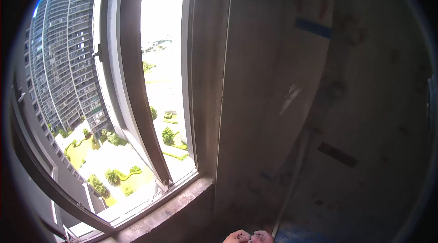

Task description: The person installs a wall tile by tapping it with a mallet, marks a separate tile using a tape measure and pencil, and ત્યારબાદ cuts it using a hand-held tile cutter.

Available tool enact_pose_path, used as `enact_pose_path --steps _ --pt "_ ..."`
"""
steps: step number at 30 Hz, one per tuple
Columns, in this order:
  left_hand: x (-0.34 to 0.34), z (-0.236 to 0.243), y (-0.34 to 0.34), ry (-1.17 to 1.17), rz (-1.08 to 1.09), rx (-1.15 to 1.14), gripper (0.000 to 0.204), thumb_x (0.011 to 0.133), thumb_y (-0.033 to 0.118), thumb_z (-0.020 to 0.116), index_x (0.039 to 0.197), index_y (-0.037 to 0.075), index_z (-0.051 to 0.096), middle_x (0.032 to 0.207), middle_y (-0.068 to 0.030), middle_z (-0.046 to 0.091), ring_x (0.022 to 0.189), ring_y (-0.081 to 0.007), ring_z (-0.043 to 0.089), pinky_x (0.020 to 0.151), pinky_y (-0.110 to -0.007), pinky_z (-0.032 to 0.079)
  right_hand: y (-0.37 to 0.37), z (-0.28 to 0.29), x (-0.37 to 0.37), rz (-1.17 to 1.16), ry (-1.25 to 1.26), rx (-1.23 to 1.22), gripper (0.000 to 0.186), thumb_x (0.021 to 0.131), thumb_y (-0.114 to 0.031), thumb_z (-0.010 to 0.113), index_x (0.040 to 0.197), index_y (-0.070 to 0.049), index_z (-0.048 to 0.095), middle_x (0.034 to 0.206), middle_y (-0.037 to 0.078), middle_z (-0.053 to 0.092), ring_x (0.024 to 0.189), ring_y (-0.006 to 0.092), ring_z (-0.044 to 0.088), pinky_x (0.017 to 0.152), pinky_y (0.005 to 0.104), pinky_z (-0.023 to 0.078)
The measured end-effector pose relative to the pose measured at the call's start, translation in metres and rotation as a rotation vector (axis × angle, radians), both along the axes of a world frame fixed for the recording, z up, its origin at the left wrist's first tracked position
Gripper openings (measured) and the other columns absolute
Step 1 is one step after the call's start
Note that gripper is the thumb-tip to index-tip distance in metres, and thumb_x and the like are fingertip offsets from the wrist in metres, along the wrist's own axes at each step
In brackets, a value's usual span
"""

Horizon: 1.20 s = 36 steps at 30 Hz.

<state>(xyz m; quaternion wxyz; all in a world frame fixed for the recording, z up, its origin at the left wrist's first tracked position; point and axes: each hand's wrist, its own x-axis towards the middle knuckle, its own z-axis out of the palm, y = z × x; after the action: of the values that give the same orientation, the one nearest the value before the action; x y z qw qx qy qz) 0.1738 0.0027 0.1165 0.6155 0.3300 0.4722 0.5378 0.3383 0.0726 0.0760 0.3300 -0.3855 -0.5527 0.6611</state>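
At the bottom edge, my left hand (237, 236) and my right hand (263, 237) are close together, knuckles up and fingers curled in. Something small and pale may be between the fingertips, but it is too small and dim to name. The lower parts of both hands are cut off by the frame. Just right of my right hand, the lower end of a thin pale strip (290, 188) shows, slanting up along the dark surface. I cannot tell whether my hand touches it.
A window with grey frames (132, 60) stands at the left, one sash swung outward. Below it runs a rough, worn sill (169, 206). A grey wall (255, 83) bearing a blue strip (313, 28) fills the right. A dark flat piece (337, 154) lies lower right. Outside are tall buildings (68, 56).
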Motion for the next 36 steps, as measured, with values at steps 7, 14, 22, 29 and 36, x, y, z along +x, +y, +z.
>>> enact_pose_path --steps 7,14,22,29,36 --pt "-0.053 0.068 0.0 0.03 0.454 0.044 0.022 0.089 0.02 0.063 0.098 0.001 0.06 0.079 -0.0066 0.065 0.071 -0.012 0.059 0.067 -0.027 0.049 0.011 0.101 -0.099 -0.003 -0.162 0.609 0.013 0.092 -0.01 0.06 0.101 -0.001 0.064 0.088 0.005 0.067 0.079 0.014 0.063 0.077 0.0301 0.05" --pt "-0.103 0.077 -0.019 0.208 0.563 0.045 0.024 0.095 0.02 0.058 0.104 -0.002 0.061 0.086 -0.0107 0.069 0.062 -0.0137 0.061 0.056 -0.026 0.049 0.18 0.306 -0.165 0.054 0.187 0.87 0.021 0.092 -0.009 0.057 0.112 -0.003 0.062 0.096 0.005 0.066 0.087 0.012 0.062 0.077 0.0265 0.05" --pt "-0.088 0.047 -0.017 0.121 0.788 -0.045 0.022 0.093 0.02 0.063 0.104 0.001 0.061 0.087 -0.0109 0.068 0.064 -0.0154 0.062 0.057 -0.027 0.051 0.251 0.637 -0.238 -0.271 0.435 1.539 0.024 0.094 -0.014 0.055 0.117 -0.006 0.058 0.096 0.011 0.068 0.084 0.0219 0.068 0.071 0.0317 0.055" --pt "-0.059 0.01 -0.014 0.2 0.84 -0.026 0.028 0.094 0.027 0.06 0.111 0.005 0.061 0.091 -0.0081 0.068 0.07 -0.0143 0.063 0.062 -0.027 0.052 0.253 0.719 -0.297 -0.448 0.501 1.974 0.017 0.089 -0.011 0.061 0.105 -0.005 0.064 0.1 0.014 0.067 0.093 0.0292 0.065 0.081 0.0401 0.052" --pt "-0.025 -0.019 -0.019 0.01 1.099 -0.178 0.023 0.094 0.023 0.06 0.107 0.004 0.06 0.089 -0.0075 0.066 0.07 -0.0132 0.06 0.061 -0.027 0.051 0.268 0.707 -0.295 -0.392 0.412 2.093 0.018 0.085 -0.001 0.059 0.102 -0.003 0.064 0.098 0.014 0.066 0.095 0.0307 0.064 0.083 0.0393 0.051"
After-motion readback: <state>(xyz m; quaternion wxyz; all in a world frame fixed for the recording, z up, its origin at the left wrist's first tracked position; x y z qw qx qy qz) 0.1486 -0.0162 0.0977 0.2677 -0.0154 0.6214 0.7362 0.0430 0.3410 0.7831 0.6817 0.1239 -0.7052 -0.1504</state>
